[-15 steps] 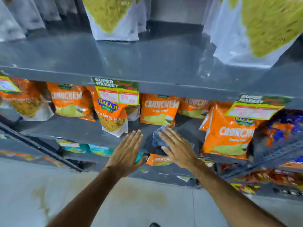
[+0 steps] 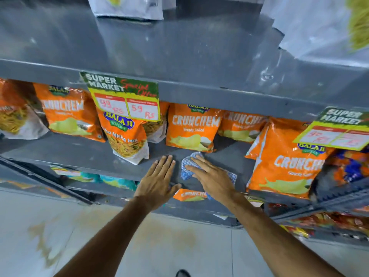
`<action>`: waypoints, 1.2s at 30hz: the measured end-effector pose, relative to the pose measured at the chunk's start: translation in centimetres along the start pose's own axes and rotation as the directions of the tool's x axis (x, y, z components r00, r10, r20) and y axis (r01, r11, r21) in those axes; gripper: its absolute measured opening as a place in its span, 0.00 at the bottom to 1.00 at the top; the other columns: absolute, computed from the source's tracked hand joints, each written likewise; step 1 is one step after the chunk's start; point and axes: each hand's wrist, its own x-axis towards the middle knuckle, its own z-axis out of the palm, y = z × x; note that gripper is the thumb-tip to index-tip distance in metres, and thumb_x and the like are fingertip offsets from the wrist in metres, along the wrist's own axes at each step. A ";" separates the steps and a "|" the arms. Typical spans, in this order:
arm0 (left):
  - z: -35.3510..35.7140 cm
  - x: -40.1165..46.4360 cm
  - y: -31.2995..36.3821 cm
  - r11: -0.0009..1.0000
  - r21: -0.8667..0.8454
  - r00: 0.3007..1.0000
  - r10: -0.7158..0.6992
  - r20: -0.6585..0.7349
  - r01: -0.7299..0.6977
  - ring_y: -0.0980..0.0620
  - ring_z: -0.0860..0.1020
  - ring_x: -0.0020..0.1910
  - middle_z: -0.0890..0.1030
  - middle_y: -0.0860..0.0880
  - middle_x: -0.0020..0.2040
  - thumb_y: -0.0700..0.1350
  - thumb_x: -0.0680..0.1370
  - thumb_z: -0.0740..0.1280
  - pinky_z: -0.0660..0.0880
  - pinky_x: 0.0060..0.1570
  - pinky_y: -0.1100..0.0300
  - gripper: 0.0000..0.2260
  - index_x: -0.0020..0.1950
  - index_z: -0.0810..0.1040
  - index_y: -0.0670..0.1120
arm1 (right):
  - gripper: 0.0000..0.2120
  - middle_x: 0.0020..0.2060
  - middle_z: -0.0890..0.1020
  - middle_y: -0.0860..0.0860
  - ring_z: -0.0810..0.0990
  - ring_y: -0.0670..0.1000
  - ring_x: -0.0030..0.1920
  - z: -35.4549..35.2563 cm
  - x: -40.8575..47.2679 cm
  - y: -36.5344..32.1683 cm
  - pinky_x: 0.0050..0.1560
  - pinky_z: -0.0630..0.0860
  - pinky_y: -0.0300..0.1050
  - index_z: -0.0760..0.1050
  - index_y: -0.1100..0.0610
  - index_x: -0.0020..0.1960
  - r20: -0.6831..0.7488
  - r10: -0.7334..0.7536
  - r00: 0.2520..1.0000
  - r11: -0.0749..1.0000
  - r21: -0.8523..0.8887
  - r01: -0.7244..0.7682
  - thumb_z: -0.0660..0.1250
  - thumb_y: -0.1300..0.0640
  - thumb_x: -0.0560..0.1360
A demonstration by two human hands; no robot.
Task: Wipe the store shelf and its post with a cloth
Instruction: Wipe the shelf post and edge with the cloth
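I observe a grey metal upper shelf (image 2: 179, 47) filling the far part of the view, with pale bags (image 2: 127, 7) standing on it. Below it runs the grey store shelf (image 2: 79, 152) under treatment, stocked along its far side with orange Crunchem snack bags (image 2: 192, 127); a larger one (image 2: 287, 162) stands to the right, and a Balaji mix bag (image 2: 124, 136) stands left of centre. The near strip of this shelf is bare grey metal between those bags. I cannot identify the post.

A green and yellow price card (image 2: 123, 96) hangs from the upper shelf's front edge at left; a second card (image 2: 337, 128) hangs at right.

Both forearms reach in from the near edge. The right hand (image 2: 211, 176) lies flat, fingers extended and slightly spread, pressing on a blue and white checked cloth (image 2: 187, 168). The cloth rests on the shelf surface just near of the central Crunchem bag, and shows on either side of the hand. The left hand (image 2: 157, 180) lies just left of the cloth, palm down, fingers straight and together, holding nothing; whether it touches the shelf I cannot tell.
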 end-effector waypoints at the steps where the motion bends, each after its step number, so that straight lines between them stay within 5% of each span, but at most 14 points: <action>1: -0.4 -0.2 0.1 1.000 -0.004 1.000 -0.007 -0.011 0.006 0.43 0.49 0.86 0.50 0.43 0.85 0.67 0.82 0.43 0.47 0.85 0.47 0.39 0.85 0.51 0.41 | 0.18 0.76 0.72 0.50 0.68 0.49 0.77 -0.5 0.0 -0.3 0.66 0.78 0.47 0.73 0.46 0.72 0.017 0.012 1.000 1.000 0.014 -0.012 0.60 0.50 0.83; 5: -3.7 -2.3 0.6 1.000 -0.004 0.995 -0.010 -0.096 0.009 0.42 0.55 0.84 0.57 0.40 0.84 0.65 0.83 0.49 0.56 0.84 0.45 0.37 0.83 0.58 0.40 | 0.22 0.71 0.77 0.48 0.77 0.48 0.70 -3.9 0.1 -2.7 0.47 0.85 0.47 0.78 0.46 0.69 -0.012 0.132 0.991 0.985 0.116 -0.130 0.73 0.57 0.76; 8: -7.2 -5.2 0.4 1.000 0.006 0.981 -0.016 -0.192 0.017 0.42 0.56 0.84 0.57 0.41 0.84 0.64 0.84 0.53 0.56 0.82 0.46 0.36 0.83 0.60 0.40 | 0.20 0.69 0.79 0.48 0.84 0.49 0.62 -8.0 0.3 -5.8 0.41 0.84 0.45 0.78 0.46 0.68 -0.071 0.193 0.979 0.961 0.216 -0.174 0.73 0.55 0.77; 17: -18.9 -16.7 -6.4 0.967 0.107 0.891 -0.166 -0.422 0.230 0.44 0.57 0.84 0.58 0.42 0.85 0.64 0.84 0.56 0.53 0.80 0.49 0.36 0.84 0.57 0.40 | 0.21 0.75 0.70 0.42 0.72 0.43 0.74 -15.5 5.6 -17.1 0.69 0.74 0.46 0.72 0.45 0.74 -0.216 -0.085 0.973 0.900 0.402 0.168 0.64 0.57 0.82; 22: -24.6 -21.9 -13.6 0.914 0.139 0.804 -0.252 -0.539 0.380 0.42 0.56 0.84 0.57 0.41 0.85 0.64 0.84 0.56 0.53 0.80 0.49 0.36 0.83 0.57 0.40 | 0.27 0.78 0.65 0.40 0.64 0.41 0.78 -18.0 12.1 -24.9 0.78 0.48 0.33 0.65 0.39 0.76 -0.306 -0.298 0.904 0.871 0.301 0.389 0.59 0.60 0.82; 26: -28.5 -24.5 -21.0 0.879 0.153 0.739 -0.273 -0.616 0.451 0.44 0.52 0.86 0.53 0.43 0.86 0.65 0.84 0.50 0.50 0.83 0.49 0.37 0.84 0.54 0.41 | 0.30 0.78 0.63 0.36 0.63 0.39 0.78 -20.9 17.9 -31.7 0.75 0.59 0.30 0.65 0.37 0.76 -0.395 -0.309 0.865 0.762 0.442 0.474 0.65 0.63 0.82; 30: -32.4 -26.4 -29.4 0.882 0.150 0.684 -0.228 -0.693 0.447 0.44 0.50 0.86 0.50 0.41 0.86 0.63 0.85 0.48 0.54 0.83 0.46 0.35 0.84 0.53 0.40 | 0.25 0.77 0.70 0.46 0.67 0.43 0.77 -23.6 24.4 -39.4 0.77 0.62 0.39 0.70 0.44 0.75 -0.489 -0.301 0.819 0.708 0.461 0.535 0.64 0.63 0.82; 36: -40.2 -27.1 -42.0 0.904 0.118 0.541 -0.138 -0.829 0.412 0.46 0.46 0.86 0.47 0.44 0.87 0.63 0.85 0.53 0.48 0.85 0.48 0.37 0.85 0.47 0.42 | 0.21 0.73 0.74 0.51 0.74 0.40 0.71 -27.1 34.8 -48.0 0.71 0.71 0.37 0.75 0.50 0.72 -0.527 -0.108 0.843 0.687 0.573 0.446 0.63 0.65 0.82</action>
